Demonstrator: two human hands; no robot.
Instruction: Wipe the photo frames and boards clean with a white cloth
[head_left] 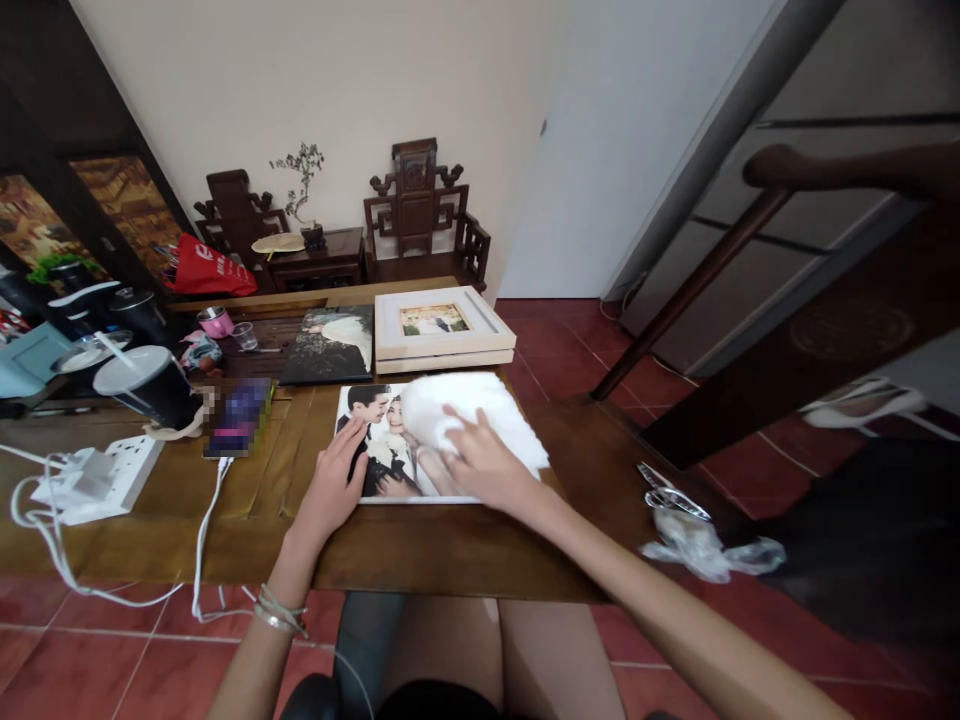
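A wedding photo panel (pixel 390 465) lies flat on the wooden table before me, showing a couple with a bouquet. My left hand (pixel 341 468) rests on its left edge, fingers stretched out and flat, holding nothing. A white fluffy cloth (pixel 499 405) covers the panel's right part and reaches past its right side. My right hand (pixel 487 460) lies on top of this cloth with its fingers stretched and apart, pressing on it. Just behind are a stack of white frames (pixel 442 345) with a small photo in the top one, and a dark photo panel (pixel 330 345).
Leftward are a phone (pixel 238 415) on a charging cable, a power strip (pixel 124 480), a dark cup (pixel 154 385) with a straw and a pink cup (pixel 216 320). Scissors (pixel 675 497) and a clear plastic bag (pixel 694 545) lie on the chair at right.
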